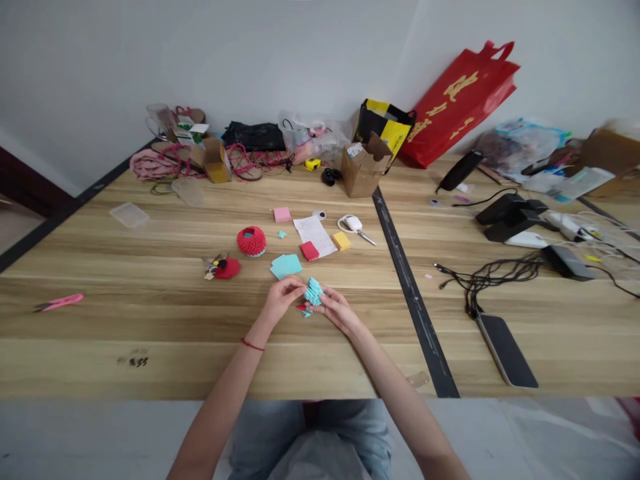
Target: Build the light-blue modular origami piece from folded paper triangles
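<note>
Between my two hands is a light-blue piece of folded-paper origami (313, 292), built of many small interlocked units. My right hand (336, 307) grips its right side with thumb and fingers. At its left edge my left hand (286, 297) is pinched; whether a small paper unit sits in those fingertips I cannot make out. A few loose red and blue folded bits (306, 312) lie just below. Beyond the hands is a stack of light-blue paper (286, 266). Farther left stands a round red origami piece (251, 241) with a blue base.
Red (309, 251), yellow (341, 241) and pink paper stacks (282, 214) lie around a written sheet (313, 233). Scissors (367, 237) are to the right, pink thread snips (60, 303) far left. Cables (500, 273) and a power bank-like slab (507, 350) occupy the right. Bags and boxes line the wall.
</note>
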Motion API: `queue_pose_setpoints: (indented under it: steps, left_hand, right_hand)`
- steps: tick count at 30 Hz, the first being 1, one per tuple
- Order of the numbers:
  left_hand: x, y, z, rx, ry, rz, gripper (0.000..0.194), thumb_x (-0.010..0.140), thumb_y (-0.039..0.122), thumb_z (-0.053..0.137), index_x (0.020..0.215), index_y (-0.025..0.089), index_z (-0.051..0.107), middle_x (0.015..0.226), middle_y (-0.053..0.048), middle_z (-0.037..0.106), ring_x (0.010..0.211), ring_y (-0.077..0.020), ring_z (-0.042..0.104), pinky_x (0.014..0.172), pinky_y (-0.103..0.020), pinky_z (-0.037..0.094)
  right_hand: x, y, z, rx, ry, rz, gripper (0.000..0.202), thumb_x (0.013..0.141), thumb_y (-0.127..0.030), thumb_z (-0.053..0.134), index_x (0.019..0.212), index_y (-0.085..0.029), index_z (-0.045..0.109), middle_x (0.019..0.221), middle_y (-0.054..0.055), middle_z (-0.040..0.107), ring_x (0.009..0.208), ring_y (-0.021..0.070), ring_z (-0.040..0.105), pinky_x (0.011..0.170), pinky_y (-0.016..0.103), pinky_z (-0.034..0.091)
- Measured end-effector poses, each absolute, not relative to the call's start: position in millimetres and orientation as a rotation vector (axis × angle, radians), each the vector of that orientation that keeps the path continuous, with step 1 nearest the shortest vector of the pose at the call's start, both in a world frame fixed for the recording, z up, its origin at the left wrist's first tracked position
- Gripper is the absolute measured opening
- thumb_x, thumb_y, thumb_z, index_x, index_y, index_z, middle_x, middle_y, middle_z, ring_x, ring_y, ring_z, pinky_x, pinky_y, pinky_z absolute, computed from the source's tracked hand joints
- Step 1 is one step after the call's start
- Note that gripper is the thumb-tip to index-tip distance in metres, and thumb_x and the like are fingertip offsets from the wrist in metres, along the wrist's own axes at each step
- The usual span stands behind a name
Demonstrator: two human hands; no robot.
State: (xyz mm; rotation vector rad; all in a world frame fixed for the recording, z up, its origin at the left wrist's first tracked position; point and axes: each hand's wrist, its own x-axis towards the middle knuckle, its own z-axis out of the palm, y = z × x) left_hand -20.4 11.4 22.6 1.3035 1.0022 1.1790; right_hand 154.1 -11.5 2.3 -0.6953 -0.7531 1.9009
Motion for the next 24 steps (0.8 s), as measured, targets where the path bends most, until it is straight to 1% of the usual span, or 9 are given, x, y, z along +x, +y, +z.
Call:
queue_pose_setpoints:
  steps: [6,12,15,17,19,24]
  left_hand:
    - [-21,12,23,1.27,0.992,1.165,0.021,0.069,0.035,0.073,0.068,0.016,0.065,0.076,-0.004,0.067,0.075,-0.0165,0.061,0.075,-0.029,0.048]
    - [-21,12,28,1.208,1.008,1.168,0.027,0.065,0.041,0.075,0.067,0.015,0.065,0.074,-0.004,0.067,0.073,-0.0161,0.059,0.072,-0.028,0.046]
    - [-29,15,29,1.084,1.031,1.245,0.031,0.066,0.044,0.074,0.069,0.015,0.065,0.076,-0.004,0.068,0.068,-0.0135,0.056,0.066,-0.026,0.044]
    - [-37,19,28,0.964,1.038,1.344,0.033,0.062,0.045,0.076,0.066,0.015,0.062,0.074,-0.002,0.066,0.061,-0.0106,0.051,0.061,-0.024,0.04]
    - [-43,23,26,0.873,1.021,1.389,0.032,0.061,0.044,0.077,0.065,0.015,0.062,0.077,-0.002,0.065,0.06,-0.0097,0.048,0.06,-0.025,0.039]
    - [-42,24,21,0.843,1.025,1.374,0.031,0.059,0.042,0.078,0.064,0.015,0.064,0.058,0.002,0.055,0.057,-0.0096,0.045,0.059,-0.024,0.036]
  right_hand:
    - [154,-12,4,-0.679,-0.765,1.899,0.032,0.067,-0.032,0.079,0.094,-0.018,0.068,0.091,0.004,0.071,0.08,0.0172,0.069,0.081,0.032,0.056]
    - [155,-11,1,-0.694,-0.777,1.879,0.03,0.067,-0.032,0.078,0.093,-0.019,0.068,0.093,0.004,0.071,0.08,0.0179,0.068,0.079,0.033,0.056]
    - [158,-11,-2,-0.707,-0.76,1.861,0.031,0.067,-0.032,0.078,0.093,-0.019,0.068,0.092,0.005,0.071,0.08,0.0187,0.069,0.079,0.034,0.055]
    - [160,-11,-3,-0.718,-0.747,1.847,0.032,0.068,-0.033,0.078,0.095,-0.018,0.068,0.092,0.005,0.071,0.08,0.0192,0.069,0.078,0.034,0.055]
    - [161,-10,-4,-0.724,-0.731,1.834,0.032,0.069,-0.033,0.077,0.095,-0.018,0.068,0.092,0.005,0.072,0.079,0.0195,0.069,0.078,0.033,0.055]
    - [162,-10,-2,-0.724,-0.738,1.843,0.024,0.074,-0.034,0.072,0.091,-0.016,0.069,0.092,0.007,0.072,0.078,0.02,0.068,0.077,0.035,0.054]
